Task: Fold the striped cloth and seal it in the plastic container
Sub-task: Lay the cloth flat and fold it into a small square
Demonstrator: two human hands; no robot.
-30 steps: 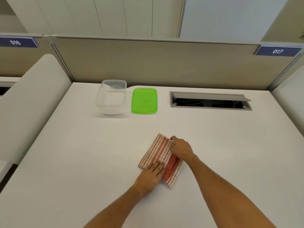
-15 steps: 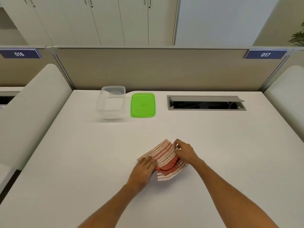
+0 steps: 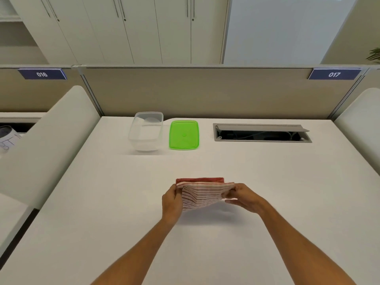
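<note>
Nearest the person, both bare forearms reached forward over the white desk (image 3: 102, 202) from its near edge. The left hand (image 3: 172, 200) was curled round the left end of the striped cloth (image 3: 202, 195), thumb and fingers pinching that end. The right hand (image 3: 241, 197) gripped the right end the same way, its fingers folded over the top layer and the thumb underneath. Between the two hands the cloth was held in a folded bundle a little way in from the middle of the near edge; whether its underside touched the desk could not be told. It looked like a compact rectangle: the upper face white with thin red stripes running from left to right, and a solid red layer showing along its far edge.

Farther back, near the far edge and left of centre, stood the clear plastic container (image 3: 146, 131), open and with nothing in it. Just beside it on its right lay the green lid (image 3: 184, 135), flat on the desk and apart from the container. To the right of the lid, a grey cable hatch (image 3: 262, 133) was set into the desk with its flap raised.

Behind the desk rose a beige partition (image 3: 205, 93). It carried two blue signs: "016" (image 3: 42, 74) at the left and "017" (image 3: 334, 74) at the right. White cupboards (image 3: 123, 29) stood beyond it.
</note>
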